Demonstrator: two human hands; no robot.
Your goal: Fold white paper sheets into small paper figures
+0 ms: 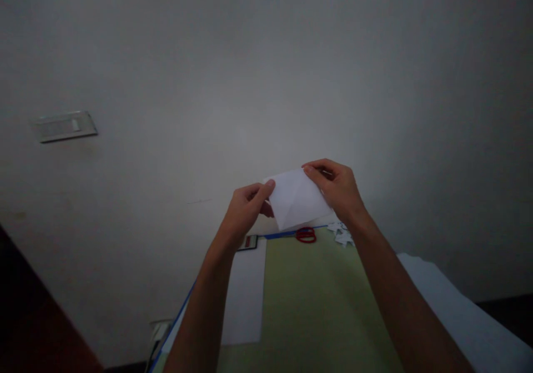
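A folded sheet of white paper (pixel 293 198) is held up in the air between both hands, above the far edge of the table. My left hand (pixel 250 203) pinches its left edge, thumb on the near face and the other fingers behind. My right hand (pixel 335 187) grips its upper right edge between thumb and fingers. A slanting crease runs across the paper's face. Below it on the table lie scissors with red handles (pixel 306 235), their blades partly hidden. Several white paper cut-outs (pixel 342 234) lie by my right wrist.
The table has a green top (pixel 316 301) with a blue edge. A white sheet (pixel 245 301) and a small dark-edged object (pixel 249 243) lie on its left side. White material (pixel 449 312) spreads at the right. A wall (pixel 266 84) with a switch plate (pixel 66 126) rises behind.
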